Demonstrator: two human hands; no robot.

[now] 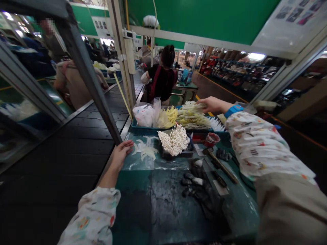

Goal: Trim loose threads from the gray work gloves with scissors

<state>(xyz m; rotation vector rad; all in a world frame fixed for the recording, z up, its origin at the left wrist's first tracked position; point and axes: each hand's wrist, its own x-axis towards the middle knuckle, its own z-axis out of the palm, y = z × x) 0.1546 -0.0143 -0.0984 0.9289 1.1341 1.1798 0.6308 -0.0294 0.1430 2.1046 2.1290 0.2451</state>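
Observation:
My left hand (pixel 122 153) rests at the left edge of the worktable, by the foot of a dark metal post. Its fingers are stretched out and lie flat, holding nothing. Close to its fingertips, pale crescent-shaped pieces (pixel 148 151) lie on clear plastic film. My right hand (pixel 214 104) reaches to the far side, its fingers bent down onto a heap of pale yellow-green leafy stems (pixel 192 117); the fingertips are partly hidden among them. A bunch of small white beads on stems (pixel 175 140) stands in a dark tray between the hands.
A blue tray (pixel 146 130) also holds bagged white pieces (pixel 144 115) and yellow strips (pixel 169 116). A hammer (pixel 222 166), dark gloves (pixel 198 185) and a red cup (pixel 212 139) lie on the right. A conveyor (pixel 76 163) runs along the left. A co-worker (pixel 165 76) sits ahead.

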